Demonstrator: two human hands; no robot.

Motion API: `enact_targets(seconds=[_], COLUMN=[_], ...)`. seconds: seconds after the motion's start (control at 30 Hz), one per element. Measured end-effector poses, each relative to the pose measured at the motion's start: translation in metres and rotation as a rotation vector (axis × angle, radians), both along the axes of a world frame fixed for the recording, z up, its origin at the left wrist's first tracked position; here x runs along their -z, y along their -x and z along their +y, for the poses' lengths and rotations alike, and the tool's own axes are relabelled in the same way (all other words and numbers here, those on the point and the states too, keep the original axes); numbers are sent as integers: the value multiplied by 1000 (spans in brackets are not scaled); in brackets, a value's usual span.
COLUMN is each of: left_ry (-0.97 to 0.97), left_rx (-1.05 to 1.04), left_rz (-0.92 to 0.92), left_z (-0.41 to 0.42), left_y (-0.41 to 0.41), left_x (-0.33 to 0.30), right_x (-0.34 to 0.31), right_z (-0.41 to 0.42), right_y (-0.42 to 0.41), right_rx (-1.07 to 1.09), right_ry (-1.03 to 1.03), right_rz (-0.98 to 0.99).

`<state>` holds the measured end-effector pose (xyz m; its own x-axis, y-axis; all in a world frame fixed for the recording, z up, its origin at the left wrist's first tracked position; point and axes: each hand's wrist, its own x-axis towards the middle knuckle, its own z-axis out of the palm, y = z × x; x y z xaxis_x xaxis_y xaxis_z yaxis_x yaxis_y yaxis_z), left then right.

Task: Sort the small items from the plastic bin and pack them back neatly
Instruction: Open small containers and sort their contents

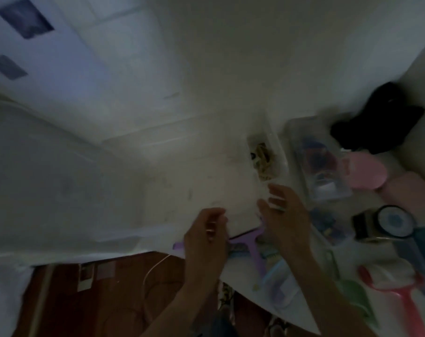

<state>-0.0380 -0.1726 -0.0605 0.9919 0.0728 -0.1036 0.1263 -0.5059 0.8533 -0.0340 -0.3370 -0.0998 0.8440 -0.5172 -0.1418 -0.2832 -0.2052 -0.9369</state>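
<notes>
The view is dim and blurred. My left hand [206, 237] hovers over the white table's near edge with its fingers curled. A small glint shows at the fingertips, and I cannot tell whether it holds anything. My right hand [287, 215] is just right of it, thumb and fingers pinching a small pale item [277, 203]. A purple T-shaped piece [251, 243] lies on the table between and under both hands. The clear plastic bin [294, 152] with colourful small items stands beyond my right hand. Beside it is a narrow clear tray [262, 156] of brownish bits.
Pink containers [367, 171] and a black cloth [382, 117] sit at the far right. A round tape-like roll [391, 222], blue bits [326, 222], a green comb [352, 295] and a red brush [401, 288] crowd the right side. The brown floor [109, 300] lies below the table edge.
</notes>
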Motion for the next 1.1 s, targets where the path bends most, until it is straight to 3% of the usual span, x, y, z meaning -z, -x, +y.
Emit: enact_targets(seconds=[0.13,0.2,0.4,0.53,0.67,0.8,1.0,1.1], left_ry=[-55,-33,47,75,93,115,249,388], left_rx=[97,226,521,494,496,463,358,287], left_rz=[-92,-100,-20,82,127,156,154,204], left_z=[-16,-43,-136,-160,-157,-150,-156,-163], left_y=[-20,-29,-35,-42,-42,-44,-48,-48], left_x=[-12,-14,0,19,19,10,-18,-33], right_x=[-3,-2,30,57,66,54,-3,-52], right_z=[-37,-67,-119,-132,-133,-137,-155,-165], right_y=[-3,-7,-35,-56,-61,-60,-43,-22], right_rx=[296,376,178,85,126,224,250,254], right_ry=[229,403,579,571,620,555,405,294], right_rz=[-56,11,595,730,712,548,493,348])
